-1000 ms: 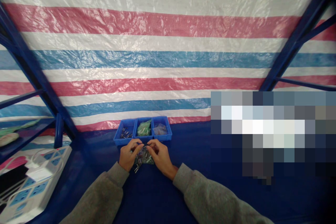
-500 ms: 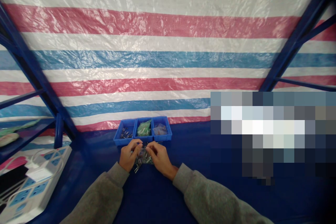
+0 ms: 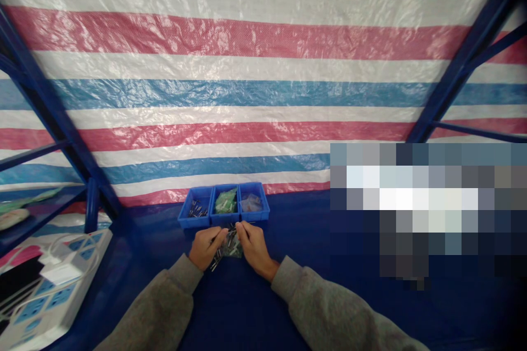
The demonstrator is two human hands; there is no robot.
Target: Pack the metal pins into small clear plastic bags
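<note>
My left hand (image 3: 206, 247) and my right hand (image 3: 253, 244) meet over a small heap of dark metal pins and clear bags (image 3: 227, 245) on the dark blue table (image 3: 247, 307). Both hands have their fingers pinched together at the top of the heap; what each pinch holds is too small to name. Just beyond the hands stands a blue three-compartment tray (image 3: 224, 218): loose dark pins (image 3: 196, 209) in the left cell, a greenish bag (image 3: 225, 201) in the middle, a clear bag (image 3: 251, 203) in the right. Grey sleeves cover both forearms.
A striped red, white and blue tarpaulin (image 3: 255, 82) hangs as the back wall behind blue metal frame posts (image 3: 61, 120). A white power strip with plugs (image 3: 45, 285) lies at the lower left. A blurred patch covers the right side.
Both hands have drawn closer together over the heap, fingertips now nearly touching, and shifted slightly towards the tray.
</note>
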